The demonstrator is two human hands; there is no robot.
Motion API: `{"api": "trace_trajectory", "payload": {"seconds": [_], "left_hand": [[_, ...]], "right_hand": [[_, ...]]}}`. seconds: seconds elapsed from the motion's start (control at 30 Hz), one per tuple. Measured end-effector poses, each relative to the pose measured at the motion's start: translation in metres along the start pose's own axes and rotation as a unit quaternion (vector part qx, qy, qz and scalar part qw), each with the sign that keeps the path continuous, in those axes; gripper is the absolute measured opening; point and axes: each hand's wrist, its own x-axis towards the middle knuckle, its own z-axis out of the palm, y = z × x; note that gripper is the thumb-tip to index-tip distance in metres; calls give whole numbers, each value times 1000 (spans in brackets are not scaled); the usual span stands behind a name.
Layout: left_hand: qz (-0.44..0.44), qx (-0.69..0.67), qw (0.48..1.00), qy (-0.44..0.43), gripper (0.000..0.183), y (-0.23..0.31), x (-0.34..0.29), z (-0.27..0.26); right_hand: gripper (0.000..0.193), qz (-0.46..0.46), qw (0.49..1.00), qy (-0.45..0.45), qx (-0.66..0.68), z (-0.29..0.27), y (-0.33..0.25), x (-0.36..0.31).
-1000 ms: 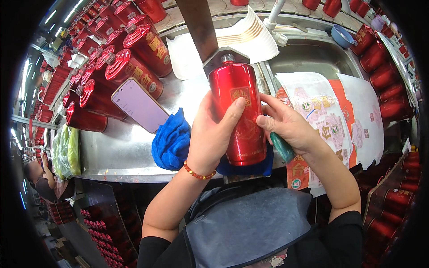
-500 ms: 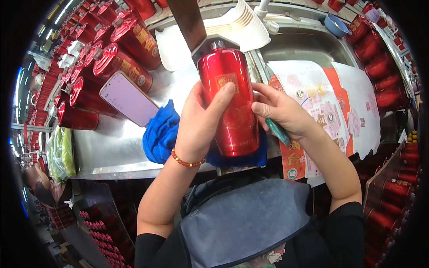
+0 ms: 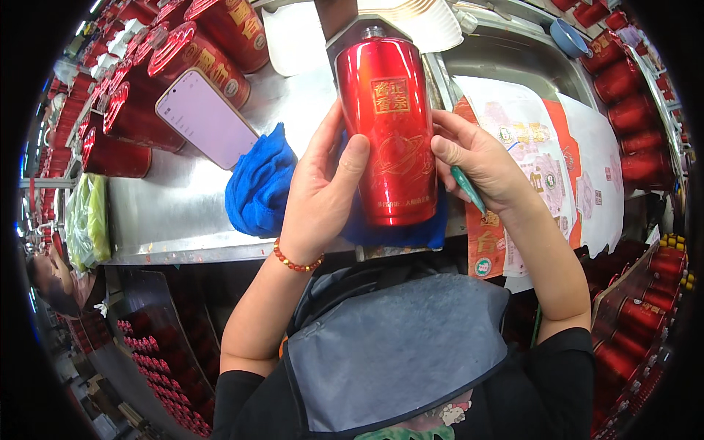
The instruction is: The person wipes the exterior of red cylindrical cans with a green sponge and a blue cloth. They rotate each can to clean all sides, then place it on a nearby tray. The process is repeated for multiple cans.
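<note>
A glossy red bottle [image 3: 389,158] with gold markings and a narrow uncapped neck tilts between my two hands, base toward me. My left hand [image 3: 323,183] closes around its left side, thumb resting along the front edge. On its right side, the curled fingers of my right hand [image 3: 484,165] touch the bottle while also holding a slim green tool [image 3: 468,189] that points down toward me. The tool's full length and kind are hidden by the hand. A blue cloth [image 3: 260,183] lies bunched at my left wrist, and more blue cloth shows beneath the bottle.
A metal bracket [image 3: 337,15] stands just beyond the bottle. To the left lie a phone [image 3: 205,121] and several red bottles [image 3: 202,62] on the metal table [image 3: 161,220]. White trays [image 3: 301,37] sit behind; printed sheets [image 3: 513,139] and a sink [image 3: 506,55] are right.
My left thumb has slid off the gold label to the bottle's left edge, uncovering the front. The bottle and the whole scene sit higher in the picture now.
</note>
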Motion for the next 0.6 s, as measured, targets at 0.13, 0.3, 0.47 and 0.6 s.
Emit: {"api": "trace_trajectory", "payload": {"seconds": [0.13,0.3,0.47,0.6], "left_hand": [[3,-10,1000,-4,62,-4,0,-1],[-11,2,1000,3,64,-11,-2,-7],[58,201,976,-57,102,-25,-11,-27],[126,304,938,-108,127,-13,-15,-28]], "right_hand": [[67,11,1000,-27,3,-11,4,2],[56,-6,999,23,-31,-13,-2,6],[42,-146,974,141,-103,-43,-42,14],[38,-164,958,30,-233,4,-71,-3]]}}
